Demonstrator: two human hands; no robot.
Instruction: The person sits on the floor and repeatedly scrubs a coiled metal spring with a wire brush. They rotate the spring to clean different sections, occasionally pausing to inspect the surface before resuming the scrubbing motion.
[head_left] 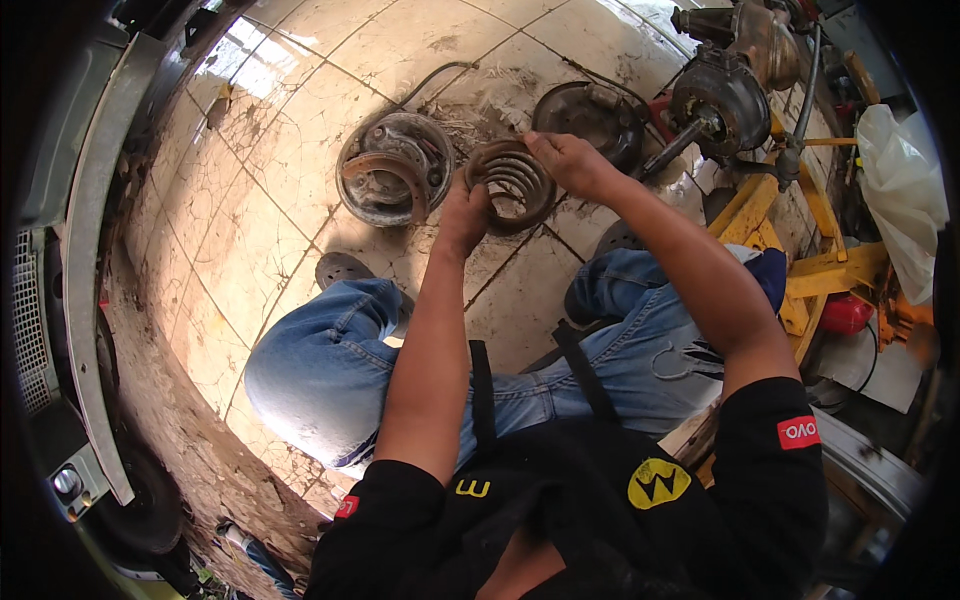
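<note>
A rusty coil spring [512,222] is held in front of me above the tiled floor, its rings seen nearly end-on. My left hand [465,215] is closed around its left side. At the upper right rim, my right hand [570,165] has its fingers pinched on the spring. Just left of the spring lies a round metal brake backing plate [437,150], with a curved rusty brake shoe [392,165] across it. A second, dark backing plate [597,120] rests on the floor beyond my right hand.
A greasy axle hub assembly [715,95] with a protruding shaft stands at the right, near a yellow metal stand [835,270]. A clear plastic bag [900,190] hangs beside it. A vehicle's metal bumper [95,260] runs along the left. A black cable [430,80] curves across the tiles.
</note>
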